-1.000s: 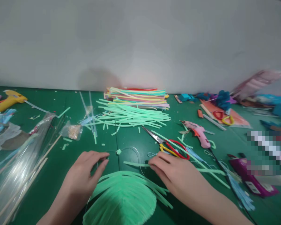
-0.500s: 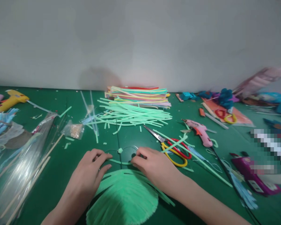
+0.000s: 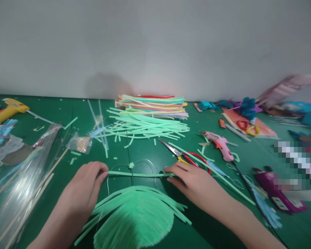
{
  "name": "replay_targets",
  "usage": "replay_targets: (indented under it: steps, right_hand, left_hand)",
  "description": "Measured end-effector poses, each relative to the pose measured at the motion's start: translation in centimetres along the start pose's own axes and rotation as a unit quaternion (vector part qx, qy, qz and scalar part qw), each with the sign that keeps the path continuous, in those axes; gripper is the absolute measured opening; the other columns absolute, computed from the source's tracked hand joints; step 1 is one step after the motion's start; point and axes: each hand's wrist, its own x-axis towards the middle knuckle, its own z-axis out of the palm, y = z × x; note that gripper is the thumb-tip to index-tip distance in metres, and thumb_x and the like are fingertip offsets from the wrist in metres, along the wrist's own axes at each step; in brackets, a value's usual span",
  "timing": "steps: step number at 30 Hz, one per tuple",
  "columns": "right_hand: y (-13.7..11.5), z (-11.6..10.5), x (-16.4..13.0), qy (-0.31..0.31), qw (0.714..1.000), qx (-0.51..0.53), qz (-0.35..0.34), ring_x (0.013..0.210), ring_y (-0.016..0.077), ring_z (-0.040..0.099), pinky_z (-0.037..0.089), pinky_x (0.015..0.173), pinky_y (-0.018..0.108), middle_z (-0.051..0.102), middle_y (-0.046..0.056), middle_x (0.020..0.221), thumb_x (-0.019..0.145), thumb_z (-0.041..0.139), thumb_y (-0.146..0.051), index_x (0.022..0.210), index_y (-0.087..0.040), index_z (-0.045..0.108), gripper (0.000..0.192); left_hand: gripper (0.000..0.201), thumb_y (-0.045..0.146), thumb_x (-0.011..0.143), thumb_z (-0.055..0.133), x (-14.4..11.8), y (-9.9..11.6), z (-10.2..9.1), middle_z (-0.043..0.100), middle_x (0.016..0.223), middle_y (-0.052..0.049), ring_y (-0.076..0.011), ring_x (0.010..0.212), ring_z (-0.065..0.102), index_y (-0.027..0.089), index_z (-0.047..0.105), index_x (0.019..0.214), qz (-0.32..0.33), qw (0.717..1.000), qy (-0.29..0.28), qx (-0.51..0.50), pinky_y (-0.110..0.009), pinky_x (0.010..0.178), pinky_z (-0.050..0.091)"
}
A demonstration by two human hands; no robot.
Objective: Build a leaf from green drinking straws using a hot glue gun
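Left hand and right hand parted, straightening the stem.

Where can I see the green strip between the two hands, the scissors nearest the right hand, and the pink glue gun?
Green strip (image 3: 142,175): head view, on the middle of its length.
Scissors (image 3: 179,154): head view, where blades meet handles.
Pink glue gun (image 3: 225,149): head view, on its handle.

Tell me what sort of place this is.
Most likely a craft workspace: the green table carries a loose pile of mint-green stems resembling pipe cleaners, a pink glue gun and scissors with red and yellow handles.
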Motion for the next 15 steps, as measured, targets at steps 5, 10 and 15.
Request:
replay_targets:
  steps: [5, 10, 15]
  right_hand:
    - [1.5, -2.3, -1.6, -0.065, 0.994, 0.049, 0.07, 0.093, 0.0227, 0.07, 0.055, 0.077, 0.035, 0.073, 0.004, 0.107, 0.094, 0.056, -0.026, 0.121, -0.027, 0.062, 0.028]
    - [0.3, -4.6, -1.3, -0.083, 0.973, 0.201, 0.077, 0.092, 0.0153, 0.067, 0.052, 0.075, 0.026, 0.071, -0.002, 0.109, 0.095, 0.056, -0.037, 0.116, -0.034, 0.063, 0.023]
    - [-1.8, -4.3, 0.6, -0.073, 0.95, 0.302, 0.043, 0.084, 0.0105, 0.064, 0.049, 0.074, 0.02, 0.071, -0.004, 0.098, 0.093, 0.059, -0.03, 0.1, -0.03, 0.069, 0.012]
  left_hand:
    - [0.033, 0.051, 0.091, 0.045, -0.4, 0.2, -1.6, 0.072, 0.086, 0.0, -0.0198, 0.076, 0.069, 0.027, 0.061, 0.108, -0.05, 0.998, 0.037, -0.003, -0.028, 0.065, 0.052]
    - [0.032, 0.054, 0.089, 0.05, -1.9, 1.2, -2.4, 0.073, 0.099, 0.002, -0.0189, 0.085, 0.071, 0.033, 0.063, 0.109, -0.041, 0.998, 0.053, 0.0, -0.026, 0.074, 0.053]
    - [0.017, 0.045, 0.087, 0.059, -2.5, 2.1, -2.9, 0.072, 0.092, 0.003, -0.0154, 0.08, 0.069, 0.033, 0.067, 0.096, 0.012, 0.994, -0.024, -0.105, -0.019, 0.068, 0.055]
